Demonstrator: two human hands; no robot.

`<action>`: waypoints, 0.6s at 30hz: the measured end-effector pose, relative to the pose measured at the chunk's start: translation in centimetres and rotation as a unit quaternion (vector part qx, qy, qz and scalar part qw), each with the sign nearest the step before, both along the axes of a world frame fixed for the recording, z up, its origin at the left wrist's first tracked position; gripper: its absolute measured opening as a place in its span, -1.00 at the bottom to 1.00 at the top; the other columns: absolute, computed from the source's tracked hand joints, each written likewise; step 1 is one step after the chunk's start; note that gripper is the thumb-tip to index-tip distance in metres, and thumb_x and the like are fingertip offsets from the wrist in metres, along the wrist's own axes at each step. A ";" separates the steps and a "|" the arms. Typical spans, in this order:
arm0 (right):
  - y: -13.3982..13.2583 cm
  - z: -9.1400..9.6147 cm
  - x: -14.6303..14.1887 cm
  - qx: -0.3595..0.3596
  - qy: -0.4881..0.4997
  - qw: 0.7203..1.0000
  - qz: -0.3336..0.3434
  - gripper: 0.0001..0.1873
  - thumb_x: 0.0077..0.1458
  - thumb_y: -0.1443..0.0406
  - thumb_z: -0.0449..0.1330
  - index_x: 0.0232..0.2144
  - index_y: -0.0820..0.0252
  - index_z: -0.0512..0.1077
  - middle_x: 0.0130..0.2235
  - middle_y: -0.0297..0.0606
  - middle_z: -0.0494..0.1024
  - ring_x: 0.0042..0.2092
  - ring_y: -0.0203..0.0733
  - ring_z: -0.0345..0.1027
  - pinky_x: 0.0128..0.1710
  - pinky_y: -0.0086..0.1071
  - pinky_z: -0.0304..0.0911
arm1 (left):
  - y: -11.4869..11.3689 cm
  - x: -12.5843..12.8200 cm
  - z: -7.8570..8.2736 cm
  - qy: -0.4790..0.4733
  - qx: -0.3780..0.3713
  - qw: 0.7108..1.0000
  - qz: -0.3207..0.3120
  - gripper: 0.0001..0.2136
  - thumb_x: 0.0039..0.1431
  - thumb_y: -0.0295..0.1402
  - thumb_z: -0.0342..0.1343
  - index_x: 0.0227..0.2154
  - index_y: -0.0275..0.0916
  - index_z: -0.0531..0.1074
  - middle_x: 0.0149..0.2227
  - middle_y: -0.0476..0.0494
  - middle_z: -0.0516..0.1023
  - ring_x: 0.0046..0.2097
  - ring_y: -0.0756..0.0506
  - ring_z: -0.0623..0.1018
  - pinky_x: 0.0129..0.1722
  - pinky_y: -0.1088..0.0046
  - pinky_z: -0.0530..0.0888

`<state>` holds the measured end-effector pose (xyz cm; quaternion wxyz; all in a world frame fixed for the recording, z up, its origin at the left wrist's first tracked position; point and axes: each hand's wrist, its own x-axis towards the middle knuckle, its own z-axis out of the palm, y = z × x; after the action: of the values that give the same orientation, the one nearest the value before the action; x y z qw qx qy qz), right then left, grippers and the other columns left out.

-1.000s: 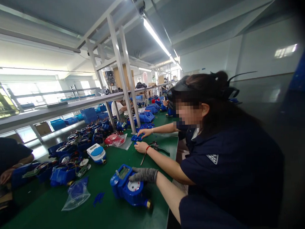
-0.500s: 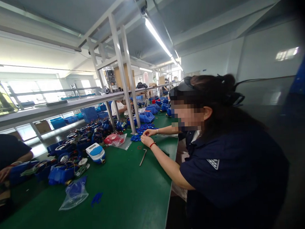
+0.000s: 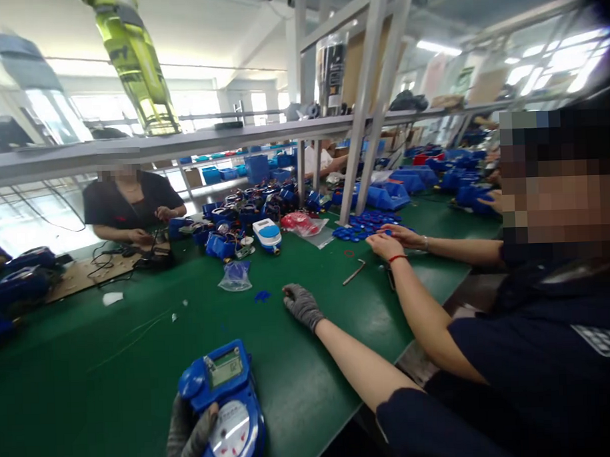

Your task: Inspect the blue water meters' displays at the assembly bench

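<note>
My left hand (image 3: 189, 436), in a grey glove with bare fingertips, grips a blue water meter (image 3: 233, 434) at the bottom of the view. The meter has a small display (image 3: 226, 370) and a round white dial with red marks. My right hand (image 3: 302, 307), gloved the same way, reaches over the green table. Its fingers are bent and slightly apart, with nothing visible between them. Small blue plastic pieces (image 3: 262, 296) lie just left of it. Beyond them are a clear bag (image 3: 235, 276) with blue contents and a white and blue meter (image 3: 268, 236).
At right, a co-worker's hands (image 3: 388, 242) hold something small by a pile of blue parts (image 3: 367, 225). A metal hex key (image 3: 354, 272) and red ring (image 3: 349, 253) lie nearby. Meter bodies (image 3: 220, 245) crowd the back under a shelf (image 3: 222, 137). Another person sits opposite.
The view has swung left and down. My two gloved hands and the blue meter have come into sight; the co-worker now appears farther right.
</note>
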<state>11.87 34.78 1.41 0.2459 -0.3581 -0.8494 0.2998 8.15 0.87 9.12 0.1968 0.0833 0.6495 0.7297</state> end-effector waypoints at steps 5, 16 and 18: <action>-0.3 1.0 -2.3 0.021 -0.028 0.999 0.014 -0.70 0.21 0.23 0.15 -0.05 0.25 0.40 -0.02 -0.13 0.45 -0.02 -0.16 0.36 0.03 -0.16 0.30 | 0.7 -0.6 -0.1 -0.171 0.069 0.983 0.013 -0.11 -0.32 -0.22 0.50 0.17 -0.02 0.26 -0.06 -0.14 0.56 -0.07 -0.37 0.55 -0.20 0.25 0.58; -2.0 3.9 -3.3 0.066 -0.028 0.997 0.019 -0.65 0.25 0.16 0.10 0.02 0.21 0.35 0.04 -0.13 0.40 -0.02 -0.16 0.35 -0.03 -0.16 0.36 | 1.1 -0.2 -0.6 -0.158 0.109 0.981 0.041 -0.18 -0.28 -0.26 0.50 0.13 0.01 0.30 -0.08 -0.06 0.58 -0.05 -0.32 0.55 -0.09 0.25 0.56; -2.4 4.2 -2.9 0.073 -0.026 0.997 0.026 -0.63 0.24 0.15 0.12 0.02 0.22 0.34 0.04 -0.13 0.39 -0.01 -0.14 0.35 -0.01 -0.14 0.34 | 1.2 -0.2 -0.8 -0.144 0.112 0.982 0.056 -0.18 -0.32 -0.27 0.51 0.10 0.00 0.33 -0.10 -0.06 0.59 -0.04 -0.34 0.54 -0.03 0.20 0.53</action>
<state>8.96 32.34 5.64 0.2413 -0.3251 -0.8840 0.2337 7.93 2.04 8.33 0.2365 -0.0380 0.5325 0.8118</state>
